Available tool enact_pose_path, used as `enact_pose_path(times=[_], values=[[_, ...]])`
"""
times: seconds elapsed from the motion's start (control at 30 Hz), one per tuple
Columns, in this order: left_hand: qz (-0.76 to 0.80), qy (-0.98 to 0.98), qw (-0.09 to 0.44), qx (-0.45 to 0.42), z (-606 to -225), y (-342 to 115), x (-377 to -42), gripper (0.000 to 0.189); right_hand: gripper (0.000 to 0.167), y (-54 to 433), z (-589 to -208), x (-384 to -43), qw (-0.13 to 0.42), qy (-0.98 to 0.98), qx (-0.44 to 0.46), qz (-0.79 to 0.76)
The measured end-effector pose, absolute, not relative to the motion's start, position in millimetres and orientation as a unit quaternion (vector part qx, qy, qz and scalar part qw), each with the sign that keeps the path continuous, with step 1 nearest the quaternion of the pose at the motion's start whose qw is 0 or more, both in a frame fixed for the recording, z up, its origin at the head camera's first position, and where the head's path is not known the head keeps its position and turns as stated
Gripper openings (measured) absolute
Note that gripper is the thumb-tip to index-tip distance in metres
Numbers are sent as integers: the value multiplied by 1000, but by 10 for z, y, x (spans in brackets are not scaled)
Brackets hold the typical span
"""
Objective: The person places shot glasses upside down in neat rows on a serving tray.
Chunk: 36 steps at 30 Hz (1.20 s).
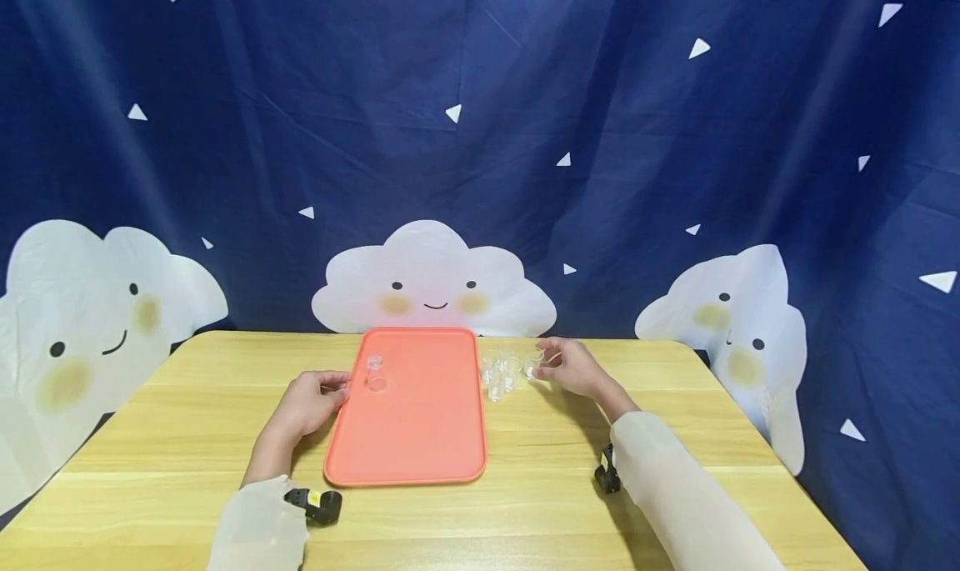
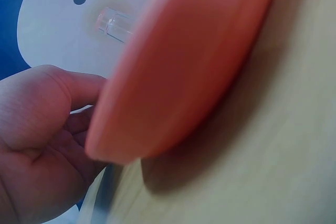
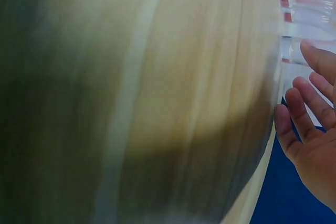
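My left hand [image 1: 311, 403] grips the left rim of a coral-red tray [image 1: 420, 438] that lies on the table. In the left wrist view the thumb sits at the rim and the other fingers are partly hidden behind it. A small clear glass [image 1: 375, 363] stands on the tray's upper left part. My right hand [image 1: 573, 367] is at a clear glass [image 1: 532, 364] to the right of the tray, its thumb and fingers spread around it. In the right wrist view the fingers [image 3: 310, 100] are apart and the thumb tip is right beside the glass.
Several more clear glasses [image 1: 497, 373] stand close together between the tray's right edge and my right hand. The wooden table [image 1: 547, 504] ends at a dark blue curtain [image 1: 480, 137] with cloud faces. Black wrist cameras are strapped at both sleeves.
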State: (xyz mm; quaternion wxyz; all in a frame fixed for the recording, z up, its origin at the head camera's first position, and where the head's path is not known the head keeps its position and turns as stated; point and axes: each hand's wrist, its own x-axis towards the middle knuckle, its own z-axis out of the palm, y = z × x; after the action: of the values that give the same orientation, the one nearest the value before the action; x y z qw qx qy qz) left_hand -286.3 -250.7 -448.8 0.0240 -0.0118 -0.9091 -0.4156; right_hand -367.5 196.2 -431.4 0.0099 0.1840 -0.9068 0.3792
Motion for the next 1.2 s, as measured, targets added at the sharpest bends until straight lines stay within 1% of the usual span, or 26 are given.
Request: enact_pose_path(times=[0.23,0.53,0.8,1.2], values=[[-416,-909,26,-12,-4498,-2510,-2862,35,27,1970,-4385,-3716,-7,-898,181,400],[-419,-908,23,-6,-4517,-2517,-2875,35,32,1927,-4367,-3716,-26,-894,182,409],[-422,-906,22,-2,-4515,-2501,-2874,35,28,1905,-4391,-3736,-11,-899,184,398],[-420,-907,19,0,-4482,-2499,-2860,35,25,1950,-4357,-3693,-3,-887,180,425]])
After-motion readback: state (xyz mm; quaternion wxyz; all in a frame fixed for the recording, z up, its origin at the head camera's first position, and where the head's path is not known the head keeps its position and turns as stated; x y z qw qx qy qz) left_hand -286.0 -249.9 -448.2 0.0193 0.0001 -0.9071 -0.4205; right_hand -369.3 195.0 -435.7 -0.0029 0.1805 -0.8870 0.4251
